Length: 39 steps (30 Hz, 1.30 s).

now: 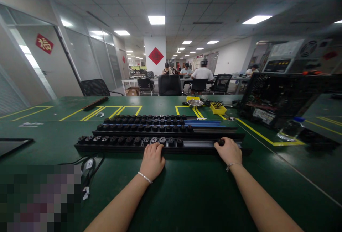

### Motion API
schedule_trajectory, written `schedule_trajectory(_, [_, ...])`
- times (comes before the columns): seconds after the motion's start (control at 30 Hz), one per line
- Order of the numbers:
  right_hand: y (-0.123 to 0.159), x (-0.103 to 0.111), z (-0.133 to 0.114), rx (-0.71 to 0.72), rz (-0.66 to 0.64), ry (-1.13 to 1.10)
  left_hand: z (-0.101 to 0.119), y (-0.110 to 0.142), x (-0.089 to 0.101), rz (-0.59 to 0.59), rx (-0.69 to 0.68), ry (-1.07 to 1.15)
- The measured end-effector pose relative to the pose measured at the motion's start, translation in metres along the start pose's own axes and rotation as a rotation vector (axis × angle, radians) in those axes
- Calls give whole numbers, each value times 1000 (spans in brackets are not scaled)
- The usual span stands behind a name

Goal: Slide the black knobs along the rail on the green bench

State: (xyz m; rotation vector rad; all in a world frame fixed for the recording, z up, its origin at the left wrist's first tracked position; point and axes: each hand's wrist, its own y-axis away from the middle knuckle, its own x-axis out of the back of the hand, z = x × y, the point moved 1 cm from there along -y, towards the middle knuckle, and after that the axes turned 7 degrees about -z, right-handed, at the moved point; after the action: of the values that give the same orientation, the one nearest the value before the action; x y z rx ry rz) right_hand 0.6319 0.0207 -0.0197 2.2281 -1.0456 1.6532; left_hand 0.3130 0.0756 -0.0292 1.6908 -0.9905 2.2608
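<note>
Three long black rails lie side by side on the green table, the nearest a metal-channel rail (197, 144). Black socket modules (129, 141) sit in a row along its left and middle part. My left hand (153, 157) is closed over the rail's near edge, below the pale-faced modules. At the right end of the same rail, my right hand (229, 151) pinches a black socket module (221, 142) over the channel; its lower part is hidden. Behind lies another rail (213, 131) with modules, and beyond it a blue-channelled rail (204, 122).
A metal bowl (195, 103) and a yellow tray (218, 109) of cables stand at the back. On the right are an open computer case (263, 98) and a clear bottle (291, 129). A black cable (92, 168) lies front left. People sit at far tables.
</note>
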Motion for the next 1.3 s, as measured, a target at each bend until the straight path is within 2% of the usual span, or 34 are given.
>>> schedule_trajectory(0.2, [2,-5,1,9,94,15,-1,0,-1,-4,-2,-3])
schedule_trajectory(1.3, [-1,-6,10,1,108,-24,0,0,-1,6,2,-19])
